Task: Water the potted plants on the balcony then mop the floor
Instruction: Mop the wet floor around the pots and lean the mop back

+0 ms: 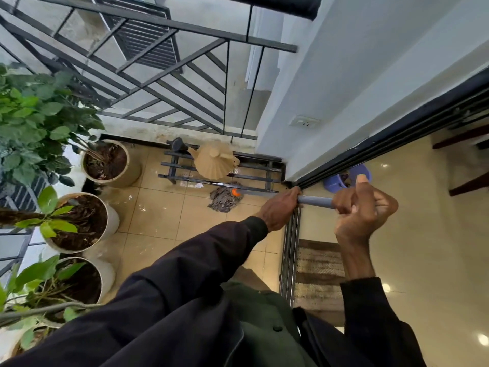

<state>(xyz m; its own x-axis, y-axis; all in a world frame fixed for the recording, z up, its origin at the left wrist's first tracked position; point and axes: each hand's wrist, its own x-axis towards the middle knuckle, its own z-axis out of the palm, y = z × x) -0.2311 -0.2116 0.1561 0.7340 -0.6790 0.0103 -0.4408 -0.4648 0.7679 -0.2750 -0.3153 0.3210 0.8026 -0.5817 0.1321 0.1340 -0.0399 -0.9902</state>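
Balcony tiles point(158, 215): grey string mop point(225, 200), blue handle point(315, 200) gripped by L hand point(280, 210), R hand point(362, 207).

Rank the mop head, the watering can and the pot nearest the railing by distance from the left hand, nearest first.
1. Mop head, on the tiles just ahead of the left hand gripping the mop handle.
2. Watering can, farther ahead, beyond the mop head.
3. Pot nearest the railing, far off to the left.
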